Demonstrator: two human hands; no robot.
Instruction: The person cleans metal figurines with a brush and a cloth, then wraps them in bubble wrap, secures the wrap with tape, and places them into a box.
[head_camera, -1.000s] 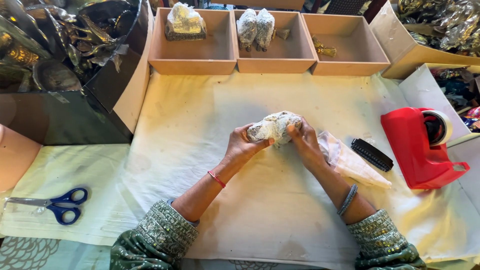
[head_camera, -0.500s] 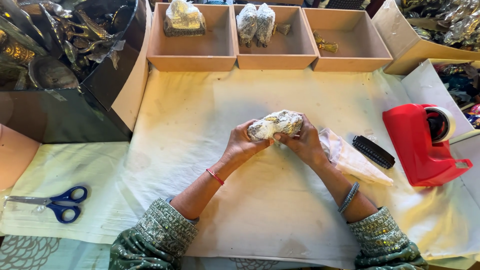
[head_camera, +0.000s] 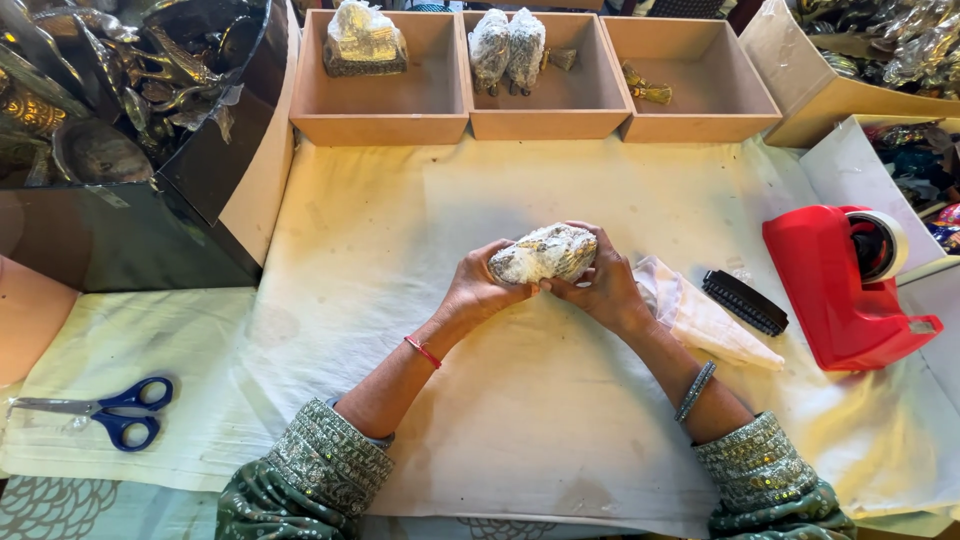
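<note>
Both hands hold one bubble-wrapped bundle (head_camera: 545, 251) just above the cream cloth (head_camera: 400, 260) in the middle of the table. My left hand (head_camera: 478, 290) grips its left end from below. My right hand (head_camera: 603, 288) wraps around its right side, thumb under the bundle. A dark, patterned object shows through the clear wrap. A red thread sits on my left wrist and a beaded bangle on my right forearm.
Three wooden trays stand along the far edge: the left tray (head_camera: 380, 105) and the middle tray (head_camera: 545, 100) hold wrapped pieces, the right tray (head_camera: 690, 100) a small brass item. A red tape dispenser (head_camera: 850, 285), black comb (head_camera: 745, 302), loose plastic wrap (head_camera: 700, 315) lie right; blue scissors (head_camera: 115, 415) left.
The wrapped bundle has been turned and squeezed between the hands, which stay in nearly the same spot on the cloth. Nothing else has moved.
</note>
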